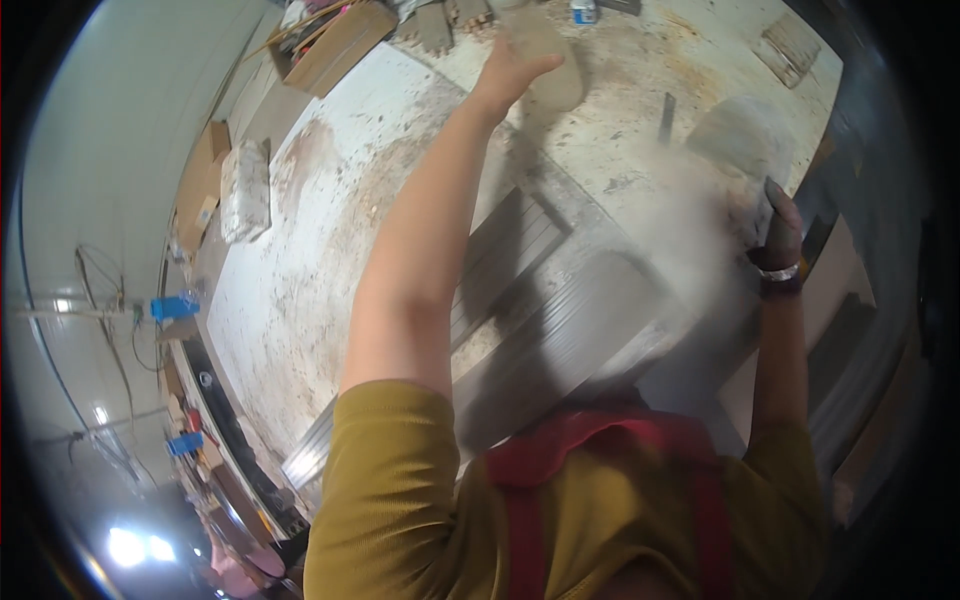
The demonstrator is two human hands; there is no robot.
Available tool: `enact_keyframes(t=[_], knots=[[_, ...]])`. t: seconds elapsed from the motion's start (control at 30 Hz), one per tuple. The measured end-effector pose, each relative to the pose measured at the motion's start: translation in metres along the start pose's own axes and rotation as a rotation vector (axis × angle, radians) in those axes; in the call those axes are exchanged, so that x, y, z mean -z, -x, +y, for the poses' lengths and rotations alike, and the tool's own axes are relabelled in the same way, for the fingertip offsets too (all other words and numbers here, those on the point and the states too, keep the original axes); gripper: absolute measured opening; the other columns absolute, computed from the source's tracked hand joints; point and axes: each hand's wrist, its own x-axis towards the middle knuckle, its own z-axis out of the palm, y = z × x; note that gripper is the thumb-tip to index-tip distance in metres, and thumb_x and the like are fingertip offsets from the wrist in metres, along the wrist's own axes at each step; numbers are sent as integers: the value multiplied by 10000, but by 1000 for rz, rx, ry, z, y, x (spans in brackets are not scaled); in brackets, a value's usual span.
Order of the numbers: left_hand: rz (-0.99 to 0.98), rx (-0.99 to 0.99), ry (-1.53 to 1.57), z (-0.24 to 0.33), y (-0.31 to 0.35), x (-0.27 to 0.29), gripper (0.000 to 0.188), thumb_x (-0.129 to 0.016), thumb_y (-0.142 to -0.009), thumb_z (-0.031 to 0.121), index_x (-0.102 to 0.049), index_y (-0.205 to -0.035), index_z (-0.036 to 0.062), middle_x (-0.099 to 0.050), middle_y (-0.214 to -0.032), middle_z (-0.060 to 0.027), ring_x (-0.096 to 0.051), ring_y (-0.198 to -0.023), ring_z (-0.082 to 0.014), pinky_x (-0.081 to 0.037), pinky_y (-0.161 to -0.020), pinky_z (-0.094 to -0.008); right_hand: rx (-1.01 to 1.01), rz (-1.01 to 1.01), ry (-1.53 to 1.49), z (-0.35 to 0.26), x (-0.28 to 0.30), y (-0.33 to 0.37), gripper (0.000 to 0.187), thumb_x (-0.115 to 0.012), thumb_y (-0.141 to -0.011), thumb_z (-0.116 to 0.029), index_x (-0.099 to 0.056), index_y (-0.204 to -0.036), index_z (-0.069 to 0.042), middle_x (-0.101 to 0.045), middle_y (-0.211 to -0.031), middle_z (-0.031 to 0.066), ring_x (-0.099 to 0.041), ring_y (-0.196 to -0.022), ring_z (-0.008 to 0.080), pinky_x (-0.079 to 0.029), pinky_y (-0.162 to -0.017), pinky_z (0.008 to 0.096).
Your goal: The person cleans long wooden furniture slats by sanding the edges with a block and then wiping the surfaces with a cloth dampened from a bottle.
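Note:
My left hand (508, 75) reaches to the far part of the worktable (330, 200), its fingers round a pale, cloudy plastic bottle (556, 82) with the thumb laid across it. Over on the right, my right hand (782, 228), with dark fingers and a band at the wrist, is closed at the edge of a blurred, greyish see-through thing (738, 140); its kind is unclear. A whitish smear (685, 220) spreads beside that hand. Between my arms lie a grey grooved panel (595, 335) and a second grooved panel (515, 245), partly behind my left forearm.
A filled cardboard box (335, 50) stands far left, near a wrapped white bundle (245, 192). Work gloves (435, 28) and a small blue-and-white container (583, 12) lie along the far side. A flat package (787, 50) rests far right. Boards (835, 290) stand beside my right forearm.

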Motion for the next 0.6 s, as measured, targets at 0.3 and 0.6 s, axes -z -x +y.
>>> enact_keyframes(t=[0.3, 0.6], knots=[[-5, 195, -548, 38, 269, 241, 645, -695, -861, 365, -455, -1389, 84, -560, -1306, -123, -538, -1178, -218, -431, -993, -358, -97, -185, -20, -53, -4, -52, 463, -502, -965, -247, -465, -1357, -3, -481, -1394, 143, -457, -1283, 253, -368, -1085, 419], [-14, 1198, -952, -11, 699, 340, 1213, -888, -556, 348, -166, -1514, 168, -200, -1557, -154, -169, -1432, -373, -245, -1138, -505, 295, -904, 1136, 108, -337, 38, 547, -656, -818, -144, -493, -1327, -30, -571, -1241, 124, -532, -1155, 233, -428, -984, 345]])
